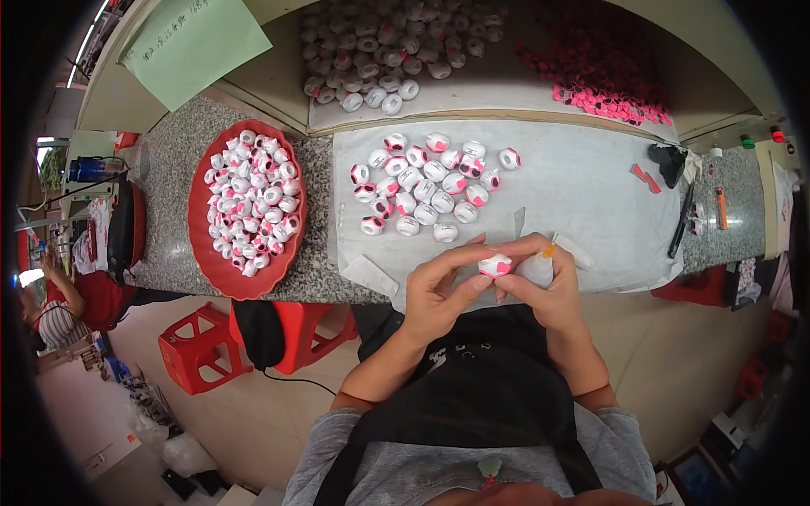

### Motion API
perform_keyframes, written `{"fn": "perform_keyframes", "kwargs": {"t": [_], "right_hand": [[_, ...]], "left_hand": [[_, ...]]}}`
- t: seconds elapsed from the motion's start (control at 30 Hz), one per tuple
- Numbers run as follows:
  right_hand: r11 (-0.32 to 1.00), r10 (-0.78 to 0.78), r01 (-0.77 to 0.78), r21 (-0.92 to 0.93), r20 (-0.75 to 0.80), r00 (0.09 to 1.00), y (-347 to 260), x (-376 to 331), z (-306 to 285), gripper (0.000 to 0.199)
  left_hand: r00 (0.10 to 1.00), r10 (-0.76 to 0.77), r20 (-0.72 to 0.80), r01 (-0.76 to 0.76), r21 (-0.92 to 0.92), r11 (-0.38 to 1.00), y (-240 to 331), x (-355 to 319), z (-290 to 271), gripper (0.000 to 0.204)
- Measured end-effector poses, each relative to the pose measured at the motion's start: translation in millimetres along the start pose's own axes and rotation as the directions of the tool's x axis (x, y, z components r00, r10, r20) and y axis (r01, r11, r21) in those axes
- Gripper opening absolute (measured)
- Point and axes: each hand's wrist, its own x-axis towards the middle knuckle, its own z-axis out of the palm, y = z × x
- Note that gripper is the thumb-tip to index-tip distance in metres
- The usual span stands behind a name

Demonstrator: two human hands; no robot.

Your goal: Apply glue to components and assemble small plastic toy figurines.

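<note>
Thumb and fingers of the left hand [434, 291] close on a small, round, glossy white-and-pink piece [495, 266] above the near edge of a white sheet [599, 190]. The right hand [553, 295], fingertips beside the piece, curls around a translucent bottle with an orange tip [537, 270]. Beyond lie similar loose pieces [443, 201]; leftward, a red scalloped oval tray [250, 291] holds many more.

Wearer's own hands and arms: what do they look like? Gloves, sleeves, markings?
Left hand and right hand: ungloved, no rings or wristbands visible. Forearms uncovered up to plain grey short sleeves; no cables or markings visible.
</note>
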Motion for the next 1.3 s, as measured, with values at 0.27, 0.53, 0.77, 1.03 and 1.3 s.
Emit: {"fn": "perform_keyframes", "kwargs": {"t": [0.27,0.53,0.77,1.03,1.3], "right_hand": [[0.999,-0.031,0.031,0.019,-0.026,0.999,1,0,3,0.022],[0.996,0.006,-0.011,0.092,0.055,0.998,4,-3,-1,0.021],[0.992,0.080,-0.083,0.098,0.031,0.996,3,-1,-2,0.022],[0.839,-0.457,0.313,-0.445,-0.265,0.849,-17,11,-64,0.025],[0.708,-0.488,0.171,-0.686,-0.299,0.820,-24,0,-103,0.028]], "left_hand": [[0.998,-0.060,-0.032,0.057,-0.083,0.995,-2,-2,1,0.026],[0.996,0.068,0.065,-0.061,-0.106,0.992,-15,-1,-8,0.025],[1.000,0.001,0.030,0.001,-0.065,0.998,-11,-1,-7,0.022],[0.949,0.299,0.101,-0.206,0.917,0.343,46,30,-43,0.044],[0.644,0.703,-0.301,0.535,0.834,-0.133,138,-47,-236,0.054]]}}
